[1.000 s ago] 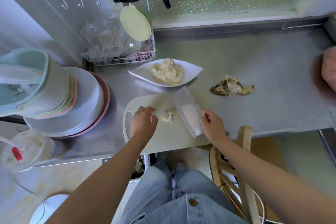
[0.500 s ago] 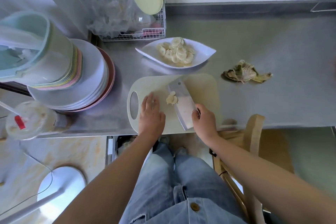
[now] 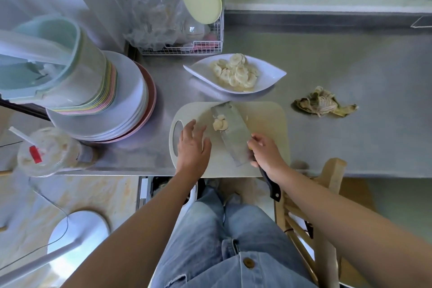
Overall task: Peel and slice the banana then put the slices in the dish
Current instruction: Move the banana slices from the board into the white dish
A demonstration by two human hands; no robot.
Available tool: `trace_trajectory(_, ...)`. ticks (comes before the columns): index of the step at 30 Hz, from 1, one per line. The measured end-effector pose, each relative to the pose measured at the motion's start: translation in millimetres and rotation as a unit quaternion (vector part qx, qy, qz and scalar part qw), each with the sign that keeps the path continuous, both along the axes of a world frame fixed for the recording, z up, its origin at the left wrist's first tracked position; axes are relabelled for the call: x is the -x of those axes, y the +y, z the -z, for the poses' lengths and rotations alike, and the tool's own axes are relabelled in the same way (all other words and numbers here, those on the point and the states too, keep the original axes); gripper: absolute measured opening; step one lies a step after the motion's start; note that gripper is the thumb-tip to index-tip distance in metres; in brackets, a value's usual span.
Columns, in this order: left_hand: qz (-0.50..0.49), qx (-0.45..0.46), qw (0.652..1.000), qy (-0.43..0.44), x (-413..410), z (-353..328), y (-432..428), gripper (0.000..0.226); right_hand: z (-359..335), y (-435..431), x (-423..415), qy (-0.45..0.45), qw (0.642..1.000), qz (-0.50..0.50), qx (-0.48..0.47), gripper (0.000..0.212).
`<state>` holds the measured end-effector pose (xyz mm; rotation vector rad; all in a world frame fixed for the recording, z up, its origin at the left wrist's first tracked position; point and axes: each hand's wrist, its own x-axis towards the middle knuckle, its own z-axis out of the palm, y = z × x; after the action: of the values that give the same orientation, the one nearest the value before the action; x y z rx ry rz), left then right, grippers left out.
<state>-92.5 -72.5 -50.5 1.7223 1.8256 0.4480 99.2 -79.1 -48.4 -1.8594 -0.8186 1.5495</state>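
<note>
Steel desk [image 3: 350,65] carries the cutting board [image 3: 264,119]. A moment ago the last slices [image 3: 219,124] lay on the board, and now they ride on the flat of the knife [image 3: 233,140], so I judge only the lift to the dish [image 3: 268,72] just beyond remains. My left hand [image 3: 194,147] is beside them, fingers [image 3: 190,127] spread and empty. My right hand [image 3: 266,154] curls round the knife handle.

A small clump of pale banana slices [image 3: 219,124] sits on the flat blade of the cleaver [image 3: 233,140], above the cutting board [image 3: 266,119]. The white, leaf-shaped dish [image 3: 271,72] stands on the table just beyond the board and holds a heap of round slices [image 3: 236,72]. The browned, crumpled peel [image 3: 323,104] lies to the right, apart from both.
</note>
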Motion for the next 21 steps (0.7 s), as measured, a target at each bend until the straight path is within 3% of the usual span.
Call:
trace_trajectory(3,0.010,-0.056,0.998,0.031,-3,-8,7,0.038,-17,10,-4,0.030,0.999,0.028,-0.013,0.018)
trace_trajectory(8,0.093,-0.107,0.985,0.095,-11,-27,30,0.045,-33,34,-14,0.002,0.997,0.061,-0.043,0.023)
trace_trajectory(13,0.218,-0.084,0.962,0.142,-27,-39,68,0.049,-39,65,-20,-0.038,0.994,0.084,-0.054,0.017)
trace_trajectory(21,0.246,-0.036,0.953,0.172,-46,-40,127,0.068,-33,98,-22,-0.067,0.994,0.076,-0.038,0.016)
